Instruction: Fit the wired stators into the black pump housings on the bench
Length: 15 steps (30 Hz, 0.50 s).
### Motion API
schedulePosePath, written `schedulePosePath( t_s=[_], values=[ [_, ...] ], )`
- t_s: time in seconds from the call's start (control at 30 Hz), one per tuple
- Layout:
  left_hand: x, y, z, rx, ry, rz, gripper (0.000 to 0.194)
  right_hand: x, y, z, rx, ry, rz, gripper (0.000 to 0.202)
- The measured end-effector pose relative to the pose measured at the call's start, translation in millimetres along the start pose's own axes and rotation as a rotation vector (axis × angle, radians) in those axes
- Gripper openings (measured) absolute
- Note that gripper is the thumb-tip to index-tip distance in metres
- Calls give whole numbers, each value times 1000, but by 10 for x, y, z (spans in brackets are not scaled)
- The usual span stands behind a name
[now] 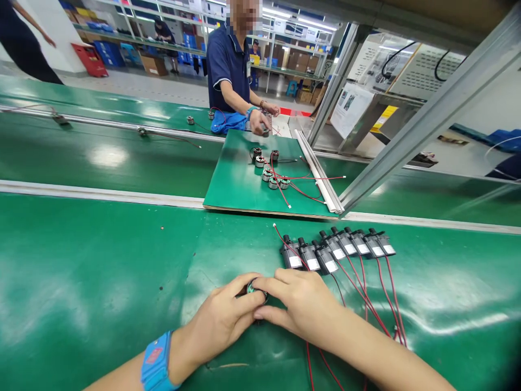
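Note:
Near the front of the green bench, my left hand (223, 315) has its fingers wrapped round a small round part (253, 288) with a green face and dark rim. My right hand (297, 304) pinches the same part from the right, index finger on its top and thumb low at its side. Fingers cover most of the part. Behind my right hand lie several black motor housings (312, 259) with white labels, in a slanting row. Red wires (366, 296) run from them toward the front right. A blue band (157, 361) is on my left wrist.
Beyond the bench, a raised green board (236, 184) holds several round coils (273, 183) with red and black wires. A person in a dark blue shirt (223, 60) stands behind it, one hand above it. A metal post (431, 125) slants at the right.

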State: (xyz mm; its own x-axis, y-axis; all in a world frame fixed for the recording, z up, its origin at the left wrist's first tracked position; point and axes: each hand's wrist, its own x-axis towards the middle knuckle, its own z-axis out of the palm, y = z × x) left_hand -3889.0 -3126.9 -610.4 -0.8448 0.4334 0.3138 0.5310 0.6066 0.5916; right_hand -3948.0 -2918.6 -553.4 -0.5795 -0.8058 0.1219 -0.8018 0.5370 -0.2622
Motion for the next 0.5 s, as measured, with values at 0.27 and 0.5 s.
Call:
schedulePosePath(
  t_s=[0.27, 0.5],
  values=[
    [-107, -61, -18, 147, 150, 86, 28, 30, -46, 52, -91, 143, -138, 40],
    [97, -78, -208, 2, 13, -121, 20, 70, 130, -279, -353, 231, -143, 36]
  ],
)
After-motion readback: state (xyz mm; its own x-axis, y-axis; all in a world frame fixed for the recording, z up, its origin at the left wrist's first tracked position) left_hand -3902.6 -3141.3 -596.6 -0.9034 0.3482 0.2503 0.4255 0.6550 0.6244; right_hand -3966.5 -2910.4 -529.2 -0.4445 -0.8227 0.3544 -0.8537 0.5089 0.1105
